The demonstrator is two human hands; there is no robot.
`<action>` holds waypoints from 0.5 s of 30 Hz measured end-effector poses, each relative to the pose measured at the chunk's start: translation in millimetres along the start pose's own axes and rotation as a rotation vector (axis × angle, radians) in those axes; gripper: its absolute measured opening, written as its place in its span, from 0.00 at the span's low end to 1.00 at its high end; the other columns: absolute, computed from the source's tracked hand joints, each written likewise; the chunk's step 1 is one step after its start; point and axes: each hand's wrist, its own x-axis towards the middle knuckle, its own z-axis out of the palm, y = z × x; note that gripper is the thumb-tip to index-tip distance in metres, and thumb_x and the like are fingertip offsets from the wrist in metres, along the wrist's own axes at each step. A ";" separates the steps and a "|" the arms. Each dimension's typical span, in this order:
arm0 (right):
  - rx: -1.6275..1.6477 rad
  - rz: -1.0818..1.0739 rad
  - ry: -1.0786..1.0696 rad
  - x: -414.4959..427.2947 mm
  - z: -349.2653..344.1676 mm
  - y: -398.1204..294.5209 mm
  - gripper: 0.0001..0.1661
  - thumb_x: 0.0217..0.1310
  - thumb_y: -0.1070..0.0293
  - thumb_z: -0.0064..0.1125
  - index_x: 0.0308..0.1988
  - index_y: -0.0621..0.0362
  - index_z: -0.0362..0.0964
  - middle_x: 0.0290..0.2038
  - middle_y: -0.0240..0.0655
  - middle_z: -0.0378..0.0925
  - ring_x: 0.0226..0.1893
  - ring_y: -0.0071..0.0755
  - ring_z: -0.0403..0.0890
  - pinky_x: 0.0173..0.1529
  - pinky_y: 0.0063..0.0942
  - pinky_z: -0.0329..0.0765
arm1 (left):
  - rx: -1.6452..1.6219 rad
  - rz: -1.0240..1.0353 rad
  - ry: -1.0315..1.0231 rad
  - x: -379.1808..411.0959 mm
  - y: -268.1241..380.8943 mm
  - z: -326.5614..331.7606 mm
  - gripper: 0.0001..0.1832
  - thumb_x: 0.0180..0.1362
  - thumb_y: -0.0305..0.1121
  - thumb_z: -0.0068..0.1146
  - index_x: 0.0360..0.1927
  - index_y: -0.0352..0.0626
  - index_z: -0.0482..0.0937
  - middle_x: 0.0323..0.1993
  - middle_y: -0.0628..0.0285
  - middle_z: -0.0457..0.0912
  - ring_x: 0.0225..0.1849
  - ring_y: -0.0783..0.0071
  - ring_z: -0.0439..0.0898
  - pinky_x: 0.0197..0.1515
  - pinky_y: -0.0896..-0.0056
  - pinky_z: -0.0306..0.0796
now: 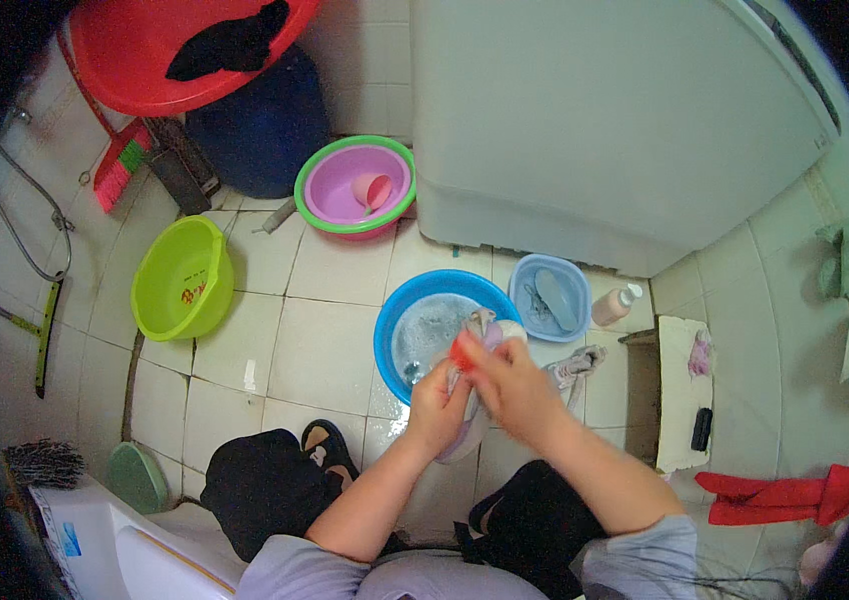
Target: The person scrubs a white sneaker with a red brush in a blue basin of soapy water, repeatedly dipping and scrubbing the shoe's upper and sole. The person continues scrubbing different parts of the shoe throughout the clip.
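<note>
Over the near rim of a blue basin (395,315) of sudsy water, my left hand (436,405) grips a light shoe (462,442) with pale purple parts. My right hand (511,379), somewhat blurred, is at the shoe's upper and closed on a small red object (460,352), perhaps a brush; its shape is mostly hidden by the fingers. A bundle of pale laces or cloth (578,366) lies on the tiles to the right of the basin.
A light-blue tub (520,300) and a pump bottle (614,306) stand beyond the basin. Nested basins (304,180), a lime-green basin (151,300) and a large grey-white appliance (582,127) are farther off. A low stool-like box (668,390) stands right.
</note>
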 end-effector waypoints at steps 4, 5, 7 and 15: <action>-0.065 0.009 -0.052 6.1 -3.9 -15.3 0.29 0.62 0.65 0.56 0.63 0.44 0.65 0.35 0.41 0.68 0.31 0.47 0.77 0.34 0.37 0.78 | 0.116 -0.038 -0.045 -4.0 5.0 -7.8 0.16 0.63 0.26 0.48 0.54 0.35 0.74 0.48 0.54 0.81 0.51 0.67 0.79 0.53 0.67 0.71; -0.066 -0.039 -0.089 1.9 -3.6 -22.3 0.29 0.62 0.65 0.56 0.63 0.44 0.65 0.35 0.41 0.69 0.30 0.47 0.77 0.33 0.37 0.78 | 0.130 -0.030 -0.052 -4.8 -2.0 -10.7 0.16 0.63 0.25 0.48 0.54 0.35 0.74 0.48 0.54 0.81 0.50 0.67 0.79 0.53 0.68 0.71; -0.124 0.000 0.034 11.4 -6.7 5.1 0.28 0.61 0.64 0.57 0.62 0.43 0.66 0.34 0.41 0.70 0.29 0.46 0.78 0.31 0.37 0.78 | 0.140 -0.002 -0.076 -5.9 -1.4 -5.5 0.16 0.62 0.25 0.48 0.53 0.35 0.74 0.47 0.54 0.81 0.50 0.67 0.80 0.52 0.68 0.71; -0.220 -0.024 0.018 4.5 -9.3 -1.1 0.29 0.60 0.62 0.56 0.61 0.41 0.66 0.33 0.41 0.72 0.26 0.44 0.79 0.26 0.37 0.79 | -0.063 -0.074 0.057 -4.4 4.8 1.1 0.10 0.60 0.27 0.53 0.44 0.38 0.79 0.41 0.57 0.83 0.42 0.70 0.80 0.47 0.70 0.72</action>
